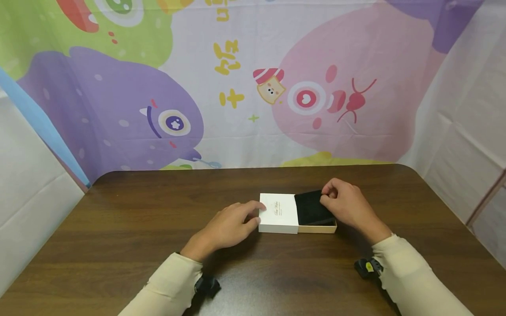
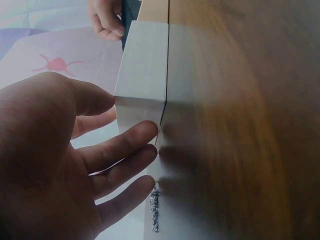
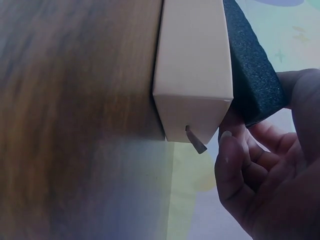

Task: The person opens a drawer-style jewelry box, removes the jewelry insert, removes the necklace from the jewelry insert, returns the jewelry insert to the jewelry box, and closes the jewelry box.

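A white box sleeve [image 1: 278, 213] with small print on top lies on the table, its cream inner tray [image 1: 317, 229] slid out to the right. Over the tray a black foam pad [image 1: 312, 208] sits tilted, its right side raised above the rim. My right hand [image 1: 348, 204] pinches the raised edge of the foam pad [image 3: 257, 75] between thumb and fingers. At the sleeve's left end my left hand [image 1: 233, 224] rests thumb and index fingertips against it, other fingers loosely extended beside the end face. The foam hides the tray's inside.
A short ribbon tab [image 3: 196, 141] sticks out of the tray's end face. The brown wooden table [image 1: 118, 245] reaches back to a cartoon-printed cloth [image 1: 237, 145]. Pale cloth panels [image 1: 466, 145] hang at both sides.
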Motion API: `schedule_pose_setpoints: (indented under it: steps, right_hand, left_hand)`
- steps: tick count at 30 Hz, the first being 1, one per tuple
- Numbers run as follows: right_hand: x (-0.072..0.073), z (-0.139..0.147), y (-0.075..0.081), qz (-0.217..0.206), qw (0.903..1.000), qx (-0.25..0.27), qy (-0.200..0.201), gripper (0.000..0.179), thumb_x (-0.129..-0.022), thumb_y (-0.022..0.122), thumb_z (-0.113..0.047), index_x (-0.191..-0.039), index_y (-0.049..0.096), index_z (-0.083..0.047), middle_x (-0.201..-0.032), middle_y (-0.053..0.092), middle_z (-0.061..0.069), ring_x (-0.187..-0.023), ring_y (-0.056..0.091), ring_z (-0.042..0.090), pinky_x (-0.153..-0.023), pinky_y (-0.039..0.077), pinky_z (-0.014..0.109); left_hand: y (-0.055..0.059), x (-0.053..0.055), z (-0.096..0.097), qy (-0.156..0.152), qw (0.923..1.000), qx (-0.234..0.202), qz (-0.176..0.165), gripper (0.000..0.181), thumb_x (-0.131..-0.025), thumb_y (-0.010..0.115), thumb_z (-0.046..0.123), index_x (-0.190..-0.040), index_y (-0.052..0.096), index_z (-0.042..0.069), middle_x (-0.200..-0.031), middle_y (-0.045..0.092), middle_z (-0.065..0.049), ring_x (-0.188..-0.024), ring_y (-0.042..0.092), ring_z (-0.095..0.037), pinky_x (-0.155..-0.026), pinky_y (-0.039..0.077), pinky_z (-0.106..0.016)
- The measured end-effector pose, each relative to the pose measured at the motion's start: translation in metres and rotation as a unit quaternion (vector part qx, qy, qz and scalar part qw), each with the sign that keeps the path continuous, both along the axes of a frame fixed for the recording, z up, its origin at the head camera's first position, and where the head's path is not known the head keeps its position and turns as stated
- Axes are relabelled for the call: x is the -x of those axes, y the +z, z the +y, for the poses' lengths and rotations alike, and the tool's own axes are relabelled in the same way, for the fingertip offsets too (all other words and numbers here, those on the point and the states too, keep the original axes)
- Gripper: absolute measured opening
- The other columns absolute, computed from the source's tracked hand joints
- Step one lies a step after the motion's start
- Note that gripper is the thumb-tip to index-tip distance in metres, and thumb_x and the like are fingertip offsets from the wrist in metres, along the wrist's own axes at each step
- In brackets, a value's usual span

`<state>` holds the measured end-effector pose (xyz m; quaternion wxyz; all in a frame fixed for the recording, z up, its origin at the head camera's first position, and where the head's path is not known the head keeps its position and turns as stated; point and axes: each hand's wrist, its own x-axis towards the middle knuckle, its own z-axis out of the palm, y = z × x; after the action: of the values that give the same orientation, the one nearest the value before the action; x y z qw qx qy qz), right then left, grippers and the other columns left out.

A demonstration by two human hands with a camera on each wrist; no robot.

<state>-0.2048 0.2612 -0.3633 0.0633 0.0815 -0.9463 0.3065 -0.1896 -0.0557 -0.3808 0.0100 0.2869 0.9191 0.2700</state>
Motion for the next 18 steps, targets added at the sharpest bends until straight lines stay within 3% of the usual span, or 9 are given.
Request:
schedule_pose_setpoints:
  steps: [18]
  right_hand:
    - [-0.001,-0.0003,-0.0002,0.002,0.9999,-0.003,-0.01,0.011,-0.089,0.064,-0.016,-0.096,0.064,-0.007,-0.083,0.06,0.005,-0.074,0.055,0.022,-0.068,0.044,0.037]
  left_hand:
    - [0.0,0.0,-0.0004,-0.001,1.0,-0.002,0.001,0.03,-0.099,0.061,0.023,-0.13,0.062,0.023,-0.101,0.07,0.007,-0.099,0.064,-0.015,-0.087,0.049,-0.04]
